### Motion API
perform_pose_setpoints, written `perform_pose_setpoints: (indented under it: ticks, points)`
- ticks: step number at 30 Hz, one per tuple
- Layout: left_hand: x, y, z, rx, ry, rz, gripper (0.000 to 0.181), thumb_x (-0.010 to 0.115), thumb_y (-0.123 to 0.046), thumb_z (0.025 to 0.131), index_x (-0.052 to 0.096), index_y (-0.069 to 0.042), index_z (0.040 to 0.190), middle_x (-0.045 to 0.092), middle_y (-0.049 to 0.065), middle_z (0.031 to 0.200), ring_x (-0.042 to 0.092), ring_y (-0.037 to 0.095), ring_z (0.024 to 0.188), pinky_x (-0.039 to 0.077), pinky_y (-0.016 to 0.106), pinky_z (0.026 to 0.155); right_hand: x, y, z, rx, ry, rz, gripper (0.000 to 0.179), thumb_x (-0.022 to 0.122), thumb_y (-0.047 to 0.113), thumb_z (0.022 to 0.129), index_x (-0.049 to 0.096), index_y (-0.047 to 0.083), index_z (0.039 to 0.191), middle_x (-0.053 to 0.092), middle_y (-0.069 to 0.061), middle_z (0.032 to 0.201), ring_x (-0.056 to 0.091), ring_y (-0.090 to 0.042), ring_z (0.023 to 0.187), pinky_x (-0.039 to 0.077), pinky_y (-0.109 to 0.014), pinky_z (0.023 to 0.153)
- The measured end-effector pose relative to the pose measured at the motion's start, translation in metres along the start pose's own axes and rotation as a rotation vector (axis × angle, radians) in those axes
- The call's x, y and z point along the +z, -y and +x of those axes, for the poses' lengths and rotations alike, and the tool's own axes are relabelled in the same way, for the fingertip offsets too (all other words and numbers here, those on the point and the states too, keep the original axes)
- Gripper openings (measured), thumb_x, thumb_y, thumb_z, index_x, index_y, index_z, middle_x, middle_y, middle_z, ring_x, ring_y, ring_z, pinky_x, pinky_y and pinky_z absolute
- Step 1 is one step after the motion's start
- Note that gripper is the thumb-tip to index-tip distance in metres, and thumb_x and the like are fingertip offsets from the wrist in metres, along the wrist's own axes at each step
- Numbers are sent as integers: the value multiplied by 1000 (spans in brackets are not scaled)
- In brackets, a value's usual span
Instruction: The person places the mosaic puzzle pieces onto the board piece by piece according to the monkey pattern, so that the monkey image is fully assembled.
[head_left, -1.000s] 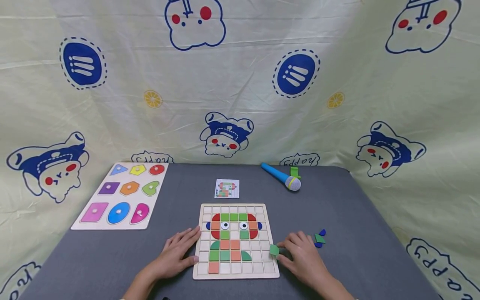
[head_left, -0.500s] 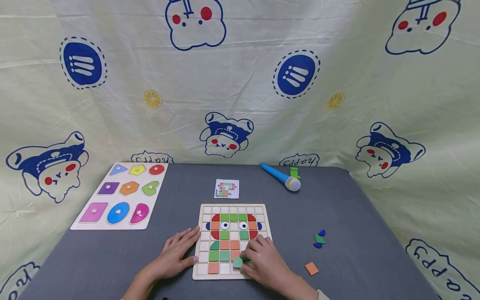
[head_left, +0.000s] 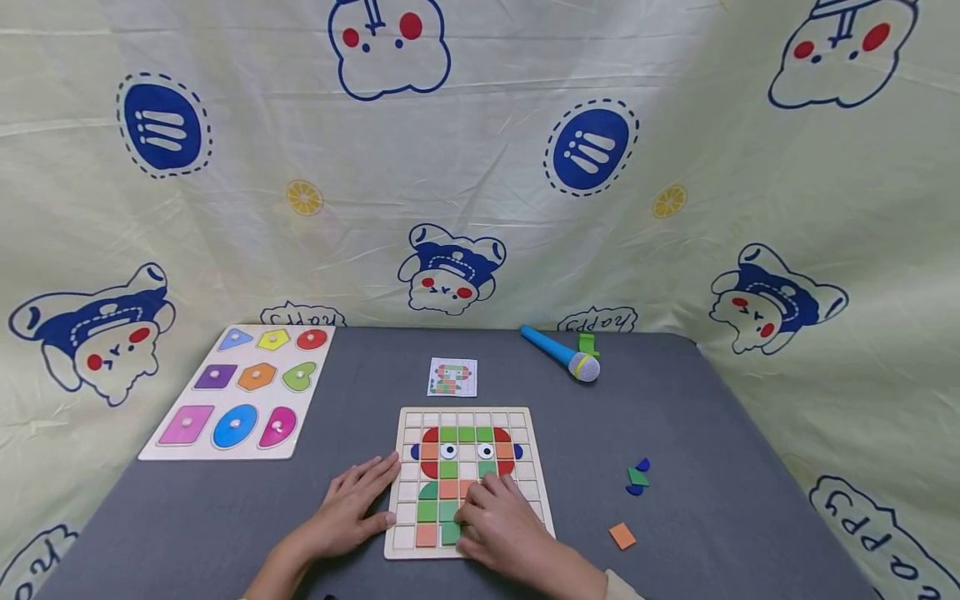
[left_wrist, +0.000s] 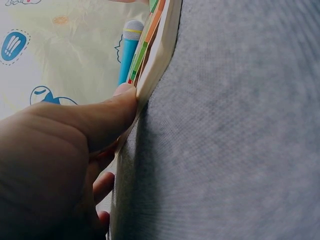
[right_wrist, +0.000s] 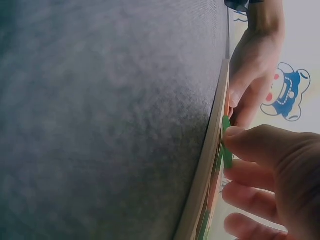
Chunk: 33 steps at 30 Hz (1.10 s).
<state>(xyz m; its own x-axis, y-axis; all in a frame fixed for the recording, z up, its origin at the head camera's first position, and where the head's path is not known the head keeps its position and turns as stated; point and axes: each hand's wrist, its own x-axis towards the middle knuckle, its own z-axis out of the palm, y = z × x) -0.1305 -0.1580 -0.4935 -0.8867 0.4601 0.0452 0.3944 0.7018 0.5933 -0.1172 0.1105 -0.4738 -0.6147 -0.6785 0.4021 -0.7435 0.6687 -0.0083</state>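
Observation:
A wooden grid board (head_left: 530,492) lies on the grey table, part filled with red, green, orange and blue tiles and two eye tiles. My left hand (head_left: 351,510) rests along its left edge with fingers extended; the left wrist view has the thumb (left_wrist: 117,107) against the rim. Over the lower middle of the board, my right hand (head_left: 501,527) pinches a green square tile (head_left: 450,534) at the bottom row, beside an orange tile (head_left: 426,535). In the right wrist view the thumb presses that green tile (right_wrist: 227,150), which stands slightly tilted. The right hand hides some neighbouring squares.
Right of the board lie a loose orange tile (head_left: 622,537), a green tile (head_left: 638,477) and two blue pieces. A pattern card (head_left: 452,392) sits behind it. Farther back are a blue toy microphone (head_left: 551,346) and, at left, a shape puzzle (head_left: 311,442).
My right hand has carried the green square tile from the board's right edge leftward to the bottom row. The loose orange tile came into sight as it left. The left hand stays put.

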Motion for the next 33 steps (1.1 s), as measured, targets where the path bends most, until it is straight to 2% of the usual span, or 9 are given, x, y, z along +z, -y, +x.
perform_pose_setpoints:
  ticks: [9,20,33]
  points:
    - [0,0,0,-1,2,0,66,61,-35,89,37,-11,145,34,6,153,28,36,140,19,61,103,1,1,1,7,60,18,14,73,33,74,71,25,86,54,11,82,39,-7,81,34,-27,72]
    - [-3,-1,0,-20,25,-20,68,61,-37,88,36,-11,146,32,6,154,26,36,141,17,62,104,3,2,3,-3,53,-2,12,72,31,74,71,25,85,53,10,80,39,-8,80,34,-26,71]
    - [-1,-1,-1,1,-4,8,66,61,-34,89,38,-10,145,34,7,153,28,36,139,20,60,102,-2,0,-1,34,91,19,16,74,35,74,71,26,87,54,11,84,42,-8,83,35,-27,74]
